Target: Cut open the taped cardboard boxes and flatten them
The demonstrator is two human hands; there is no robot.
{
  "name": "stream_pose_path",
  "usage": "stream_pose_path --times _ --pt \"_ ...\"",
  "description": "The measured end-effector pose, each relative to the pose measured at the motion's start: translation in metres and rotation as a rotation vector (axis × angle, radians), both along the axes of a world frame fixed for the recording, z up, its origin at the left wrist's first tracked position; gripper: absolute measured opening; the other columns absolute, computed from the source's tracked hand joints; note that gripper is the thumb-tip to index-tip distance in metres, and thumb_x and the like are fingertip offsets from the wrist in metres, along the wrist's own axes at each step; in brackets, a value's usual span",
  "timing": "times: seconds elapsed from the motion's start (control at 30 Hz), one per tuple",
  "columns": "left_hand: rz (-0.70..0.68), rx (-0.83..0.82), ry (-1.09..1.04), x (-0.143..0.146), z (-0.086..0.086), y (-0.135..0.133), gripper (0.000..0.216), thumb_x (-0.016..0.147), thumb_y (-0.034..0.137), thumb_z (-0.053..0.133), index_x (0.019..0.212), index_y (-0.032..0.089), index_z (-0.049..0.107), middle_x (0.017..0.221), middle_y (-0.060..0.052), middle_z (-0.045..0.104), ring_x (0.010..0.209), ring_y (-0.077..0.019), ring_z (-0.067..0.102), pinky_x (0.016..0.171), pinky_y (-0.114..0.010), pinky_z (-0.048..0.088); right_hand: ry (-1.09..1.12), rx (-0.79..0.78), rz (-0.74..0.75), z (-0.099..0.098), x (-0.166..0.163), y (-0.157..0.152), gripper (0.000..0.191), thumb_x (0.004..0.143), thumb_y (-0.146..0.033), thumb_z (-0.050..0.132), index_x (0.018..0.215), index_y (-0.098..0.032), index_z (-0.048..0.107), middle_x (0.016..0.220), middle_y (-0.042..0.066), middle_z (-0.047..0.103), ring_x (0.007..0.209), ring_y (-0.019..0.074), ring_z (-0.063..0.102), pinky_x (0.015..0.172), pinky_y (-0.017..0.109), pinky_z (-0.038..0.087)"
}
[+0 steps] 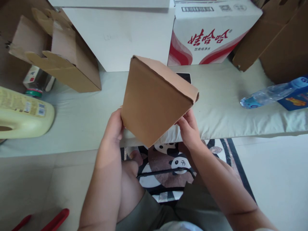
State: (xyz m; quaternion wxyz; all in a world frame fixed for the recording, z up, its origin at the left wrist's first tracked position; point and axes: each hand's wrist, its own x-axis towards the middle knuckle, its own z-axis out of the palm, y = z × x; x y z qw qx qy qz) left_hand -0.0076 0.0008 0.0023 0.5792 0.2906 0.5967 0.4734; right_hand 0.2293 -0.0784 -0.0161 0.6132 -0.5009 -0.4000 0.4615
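I hold the brown cardboard box (pixel 154 99) between both hands, above the near part of the cloth-covered surface (pixel 216 112), tilted with one corner pointing towards me. My left hand (pixel 115 123) grips its left side while my right hand (pixel 189 126) supports the lower right edge, probably to share the weight and stop it slipping. Some fingers are hidden behind it. The white carton (pixel 134 38) stands farther back, perhaps to leave my arms room.
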Motion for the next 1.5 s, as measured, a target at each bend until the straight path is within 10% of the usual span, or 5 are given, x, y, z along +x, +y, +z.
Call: stream_pose_path --times 0.73,1.13,1.5 --pt "-0.034 -0.060 0.099 0.001 0.005 0.000 0.032 0.083 0.041 0.056 0.059 0.022 0.046 0.048 0.004 0.035 0.036 -0.0078 0.028 0.034 -0.022 0.011 -0.271 0.125 0.026 -0.005 0.002 -0.003 0.037 0.085 -0.028 0.072 0.115 -0.032 0.050 0.110 0.001 0.056 0.106 0.0190 0.057 0.090 0.036 0.048" --pt "-0.321 0.002 0.078 -0.001 -0.006 -0.004 0.067 0.081 0.087 0.045 0.062 0.022 0.046 0.044 0.001 0.036 0.035 -0.0082 0.025 0.037 -0.024 0.011 -0.207 0.184 0.157 -0.010 0.000 -0.005 0.076 0.094 -0.049 0.069 0.158 -0.043 0.028 0.141 0.007 0.055 0.109 0.0223 0.064 0.094 0.044 0.061" --pt "-0.677 -0.182 0.225 -0.003 -0.002 -0.018 0.077 0.086 0.088 0.036 0.091 0.017 0.067 0.049 -0.009 0.062 0.040 -0.0159 0.052 0.041 -0.026 0.013 -0.301 0.146 0.122 -0.005 0.008 -0.007 0.061 0.101 -0.065 0.048 0.152 -0.032 0.047 0.162 0.006 0.049 0.154 0.0286 0.042 0.131 0.052 0.035"
